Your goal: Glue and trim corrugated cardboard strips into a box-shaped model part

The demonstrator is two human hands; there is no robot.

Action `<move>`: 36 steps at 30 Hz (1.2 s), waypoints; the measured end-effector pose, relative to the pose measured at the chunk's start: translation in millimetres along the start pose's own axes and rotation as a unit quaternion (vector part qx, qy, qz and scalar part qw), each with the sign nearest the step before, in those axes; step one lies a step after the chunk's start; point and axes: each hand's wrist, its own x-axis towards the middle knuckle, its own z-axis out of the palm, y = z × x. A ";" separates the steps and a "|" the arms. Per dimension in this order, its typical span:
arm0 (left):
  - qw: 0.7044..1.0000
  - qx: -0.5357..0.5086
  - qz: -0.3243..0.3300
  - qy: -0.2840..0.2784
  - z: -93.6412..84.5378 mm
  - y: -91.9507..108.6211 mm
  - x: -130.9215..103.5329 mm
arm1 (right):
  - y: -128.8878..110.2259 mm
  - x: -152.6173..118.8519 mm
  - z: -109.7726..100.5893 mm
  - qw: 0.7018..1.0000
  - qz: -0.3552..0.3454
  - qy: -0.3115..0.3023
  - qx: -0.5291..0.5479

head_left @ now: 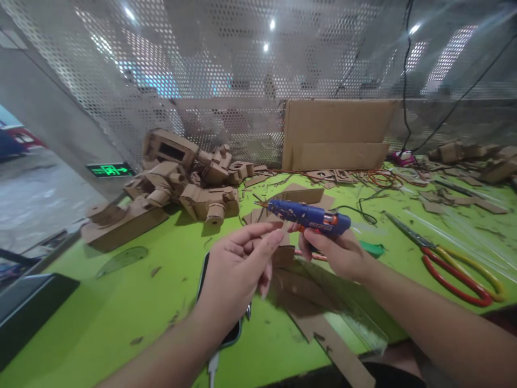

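Observation:
A blue hot glue gun (309, 214) lies in my right hand (339, 250), its nozzle pointing left. The fingers of that hand wrap round its handle from below. Just under the nozzle is my left hand (246, 256), its thumb and index finger pinched together; what sits between them is too small to name. Beneath both hands lie cut cardboard pieces (309, 293), and a long cardboard strip (343, 350) reaches toward the front edge. A phone (232, 337) with a white cable is partly covered by my left hand and wrist.
Built cardboard parts (161, 183) are heaped at the back left. Large scissors (436, 250) with red and yellow handles lie at the right, near clear glue sticks (456, 237). A cardboard sheet (343, 129) leans against the mesh wall. Scraps and wires litter the green table (161, 302).

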 end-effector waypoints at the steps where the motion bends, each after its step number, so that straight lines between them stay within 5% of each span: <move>1: 1.000 -0.006 0.000 -0.001 0.6 -0.2 0.4 | 1.7 -0.9 -0.3 1.000 -0.001 0.005 -0.018; 10: 1.000 -0.001 -0.006 0.005 0.7 -0.4 -0.5 | 1.7 -4.8 -3.4 0.961 -0.155 0.016 -0.228; 23: 0.996 -0.066 -0.027 -0.046 -2.4 -6.0 3.4 | -6.0 -0.5 -6.7 0.940 -0.218 0.006 -0.262; 28: 0.997 -0.036 -0.024 -0.063 -3.3 -2.3 -0.5 | 0.9 -5.7 -8.2 0.962 -0.160 0.017 -0.218; 33: 0.995 0.075 0.000 -0.069 5.7 0.1 -11.6 | 10.8 -4.7 -10.1 0.991 -0.071 0.098 -0.062; 36: 0.977 0.161 0.028 -0.133 10.4 1.5 -19.7 | 8.9 -0.1 -16.6 0.989 -0.089 0.119 0.018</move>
